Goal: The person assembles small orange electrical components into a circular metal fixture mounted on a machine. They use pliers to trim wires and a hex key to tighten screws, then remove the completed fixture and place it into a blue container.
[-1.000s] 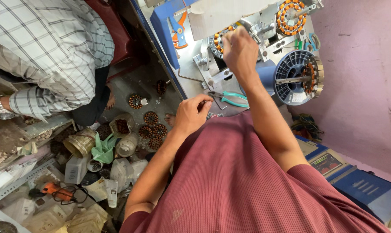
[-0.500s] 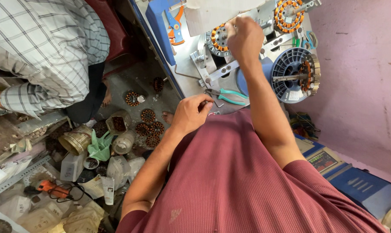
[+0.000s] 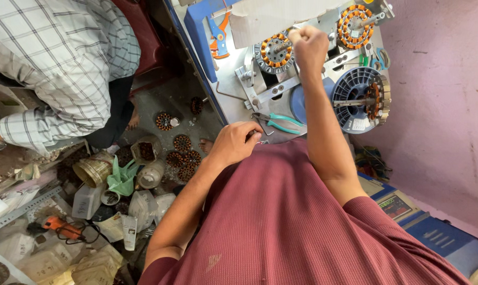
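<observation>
At the far end of the grey workbench (image 3: 233, 87): right hand (image 3: 308, 48), closed in a fist on a part of the winding fixture just beside the orange-and-copper stator (image 3: 274, 53); what it clasps is hidden by the fingers. Second stator (image 3: 355, 25) mounted to the right, farther back. Blue wire spool (image 3: 357, 100) right of the forearm. Green-handled pliers (image 3: 278, 122) lying near, between both hands. Left hand (image 3: 233, 143), curled at the near bench edge, fingers bent inward; whether it holds anything cannot be told. Loose stators (image 3: 182, 143) on the floor, left. Another person's checked sleeve (image 3: 54, 68) far left.
</observation>
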